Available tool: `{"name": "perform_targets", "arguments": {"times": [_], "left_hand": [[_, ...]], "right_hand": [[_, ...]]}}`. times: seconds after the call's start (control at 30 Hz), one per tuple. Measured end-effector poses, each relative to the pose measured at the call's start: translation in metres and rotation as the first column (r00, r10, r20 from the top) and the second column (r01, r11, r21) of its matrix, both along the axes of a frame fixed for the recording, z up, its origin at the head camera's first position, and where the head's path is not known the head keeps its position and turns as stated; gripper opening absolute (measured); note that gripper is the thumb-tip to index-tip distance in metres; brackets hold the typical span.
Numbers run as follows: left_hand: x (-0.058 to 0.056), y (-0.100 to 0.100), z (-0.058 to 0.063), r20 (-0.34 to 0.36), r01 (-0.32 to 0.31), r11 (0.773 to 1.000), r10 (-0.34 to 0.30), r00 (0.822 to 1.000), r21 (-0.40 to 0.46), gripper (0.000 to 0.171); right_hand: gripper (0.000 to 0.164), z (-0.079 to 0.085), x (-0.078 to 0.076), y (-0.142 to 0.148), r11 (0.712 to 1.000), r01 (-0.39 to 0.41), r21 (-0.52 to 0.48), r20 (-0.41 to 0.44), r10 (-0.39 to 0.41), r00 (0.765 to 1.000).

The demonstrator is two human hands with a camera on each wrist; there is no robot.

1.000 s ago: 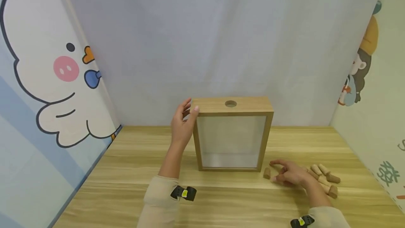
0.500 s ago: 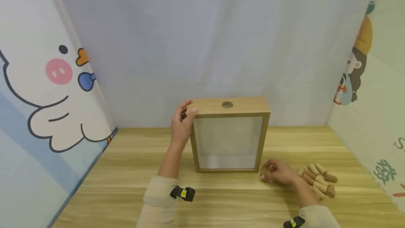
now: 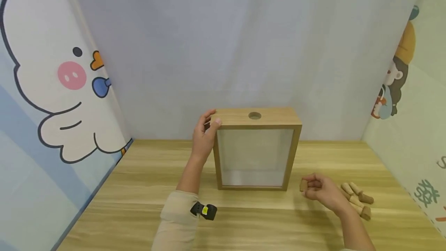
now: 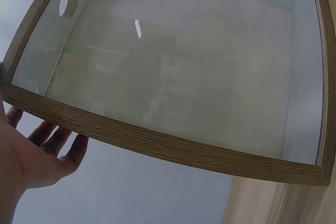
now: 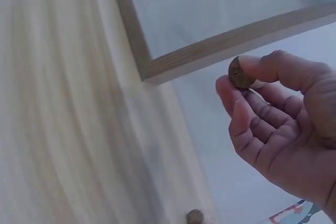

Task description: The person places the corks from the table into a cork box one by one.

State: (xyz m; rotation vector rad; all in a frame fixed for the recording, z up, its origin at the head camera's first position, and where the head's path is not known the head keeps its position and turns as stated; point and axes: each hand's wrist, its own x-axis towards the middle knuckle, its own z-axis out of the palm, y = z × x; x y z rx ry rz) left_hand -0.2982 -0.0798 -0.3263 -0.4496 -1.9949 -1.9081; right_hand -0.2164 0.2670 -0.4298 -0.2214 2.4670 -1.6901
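A shallow wooden box (image 3: 293, 158) with a clear front panel and a round hole (image 3: 254, 116) in its top stands upright on the table. My left hand (image 3: 203, 136) grips its upper left corner, thumb at the top front edge; the left wrist view shows the other fingers (image 4: 76, 150) behind the frame (image 4: 173, 145). Right of the box, my right hand (image 3: 324, 193) pinches a cork (image 3: 304, 185) between thumb and fingers, apart from the box. In the right wrist view the brown end of that cork (image 5: 241, 73) faces the camera.
Several more corks (image 3: 356, 200) lie in a loose pile on the wood-grain table (image 3: 139, 204), just right of my right hand. A grey curtain (image 3: 195, 49) hangs behind the table. Printed panels stand at the left (image 3: 42, 69) and right (image 3: 411, 138).
My right hand reached a cork lying near the box's lower right corner, pinched it, and now holds it raised and farther right. My left hand stays on the box corner.
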Motion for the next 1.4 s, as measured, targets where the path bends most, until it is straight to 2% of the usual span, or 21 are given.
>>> {"name": "perform_targets", "arguments": {"times": [0.17, 0.27, 0.4, 0.5, 0.63, 0.87, 0.93, 1.0, 1.17, 1.3, 1.4], "left_hand": [[0.019, 0.007, 0.014, 0.004, 0.004, 1.000, -0.004, 1.000, -0.007, 0.041], [0.010, 0.007, 0.005, 0.009, 0.015, 1.000, -0.015, 1.000, -0.005, 0.041], [-0.006, 0.004, -0.009, 0.020, 0.029, 1.000, -0.029, 0.999, 0.003, 0.042], [-0.007, 0.003, -0.012, 0.034, 0.030, 1.000, -0.030, 0.999, 0.000, 0.042], [-0.009, 0.004, -0.011, 0.039, 0.046, 0.999, -0.046, 0.998, -0.006, 0.040], [-0.013, 0.013, -0.005, -0.005, -0.008, 1.000, 0.009, 1.000, 0.029, 0.039], [-0.014, 0.015, -0.005, -0.012, -0.008, 0.999, 0.009, 1.000, 0.040, 0.039], [-0.016, 0.016, -0.006, -0.010, 0.006, 0.999, -0.005, 1.000, 0.054, 0.039], [-0.020, 0.014, -0.007, -0.022, 0.036, 0.996, -0.034, 0.999, 0.081, 0.037], [-0.020, 0.012, -0.006, -0.050, 0.044, 0.995, -0.039, 0.998, 0.089, 0.034], [-0.021, 0.012, -0.006, -0.056, 0.054, 0.994, -0.049, 0.997, 0.095, 0.035]], "right_hand": [[0.046, 0.018, 0.012, -0.004, 0.996, 0.072, -0.058, -0.067, -0.076, 0.995], [0.047, 0.032, 0.017, -0.007, 0.989, 0.095, -0.115, -0.139, -0.111, 0.984], [0.043, 0.052, 0.019, -0.014, 0.967, 0.054, -0.250, -0.235, -0.114, 0.965], [0.041, 0.069, 0.019, -0.018, 0.947, 0.014, -0.322, -0.276, -0.108, 0.955], [0.038, 0.095, 0.015, -0.022, 0.935, -0.024, -0.353, -0.309, -0.092, 0.946], [0.036, 0.133, 0.002, -0.031, 0.925, -0.162, -0.343, -0.395, 0.015, 0.919], [0.035, 0.141, -0.002, -0.035, 0.925, -0.182, -0.335, -0.409, 0.031, 0.912], [0.033, 0.151, -0.007, -0.040, 0.937, -0.171, -0.305, -0.412, 0.033, 0.911], [0.031, 0.177, -0.027, -0.059, 0.983, -0.079, -0.165, -0.364, 0.014, 0.931], [0.032, 0.197, -0.039, -0.072, 0.997, -0.037, -0.067, -0.292, 0.016, 0.956], [0.036, 0.208, -0.047, -0.082, 0.998, -0.049, -0.031, -0.260, 0.039, 0.965]]}}
